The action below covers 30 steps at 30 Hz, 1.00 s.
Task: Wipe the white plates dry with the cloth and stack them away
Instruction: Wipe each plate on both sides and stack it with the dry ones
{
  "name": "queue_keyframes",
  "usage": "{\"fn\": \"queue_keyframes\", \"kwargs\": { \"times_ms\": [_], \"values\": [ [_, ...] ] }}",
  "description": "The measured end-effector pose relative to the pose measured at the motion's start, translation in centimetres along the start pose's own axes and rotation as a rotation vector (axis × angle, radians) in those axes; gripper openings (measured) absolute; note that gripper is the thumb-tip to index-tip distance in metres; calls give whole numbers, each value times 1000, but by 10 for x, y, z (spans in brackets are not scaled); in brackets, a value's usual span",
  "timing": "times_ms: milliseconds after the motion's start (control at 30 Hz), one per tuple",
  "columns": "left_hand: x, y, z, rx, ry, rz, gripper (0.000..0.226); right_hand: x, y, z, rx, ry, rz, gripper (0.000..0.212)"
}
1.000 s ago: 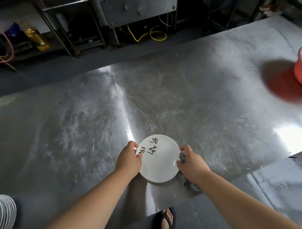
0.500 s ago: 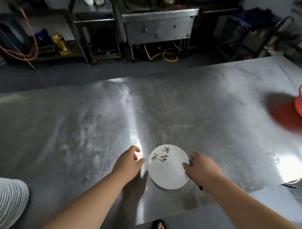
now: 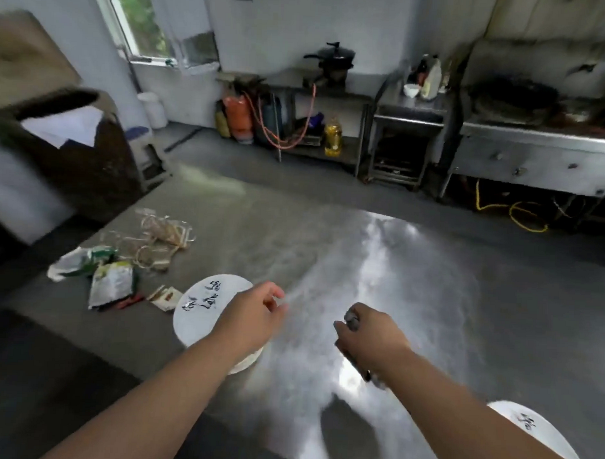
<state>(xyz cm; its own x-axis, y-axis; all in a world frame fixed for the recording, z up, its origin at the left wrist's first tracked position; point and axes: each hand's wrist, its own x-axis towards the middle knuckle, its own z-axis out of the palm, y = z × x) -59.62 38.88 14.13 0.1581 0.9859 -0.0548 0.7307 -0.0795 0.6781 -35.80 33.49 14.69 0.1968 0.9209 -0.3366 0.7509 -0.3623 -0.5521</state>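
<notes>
A stack of white plates [image 3: 204, 311] with black lettering stands on the steel table [image 3: 412, 284], left of centre. My left hand [image 3: 257, 313] hovers over the stack's right rim with its fingers loosely curled, holding nothing. To the right, my right hand [image 3: 369, 334] grips a grey cloth [image 3: 352, 321], bunched in the fist above the bare table. Another white plate [image 3: 530, 433] with the same lettering lies at the bottom right, partly hidden by my right forearm.
Food packets [image 3: 110, 284] and a tangle of pale bands [image 3: 160, 234] lie on the table left of the stack. A brown box [image 3: 67, 152] stands at the far left. Across the floor are a metal rack holding an oil bottle [image 3: 333, 136], and a stove counter [image 3: 536, 162].
The view has swung left and up, bringing the plate stack and the room into sight. Both hands have let go of the plate. The right hand still holds the cloth.
</notes>
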Motion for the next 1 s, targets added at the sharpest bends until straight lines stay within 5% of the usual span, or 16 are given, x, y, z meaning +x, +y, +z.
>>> {"fn": "queue_keyframes", "kwargs": {
  "times_ms": [433, 800, 1000],
  "values": [
    [3, -174, -117, 21, 133, -279, 20, 33, -149, 123, -145, -48, -96, 19],
    [28, -195, -102, 155, -58, -267, 35, 54, -151, 138, -272, 29, 65, 31],
    [32, -191, -99, 138, -44, -251, 34, 56, -143, 139, -89, -9, 108, 22]
  ]
}}
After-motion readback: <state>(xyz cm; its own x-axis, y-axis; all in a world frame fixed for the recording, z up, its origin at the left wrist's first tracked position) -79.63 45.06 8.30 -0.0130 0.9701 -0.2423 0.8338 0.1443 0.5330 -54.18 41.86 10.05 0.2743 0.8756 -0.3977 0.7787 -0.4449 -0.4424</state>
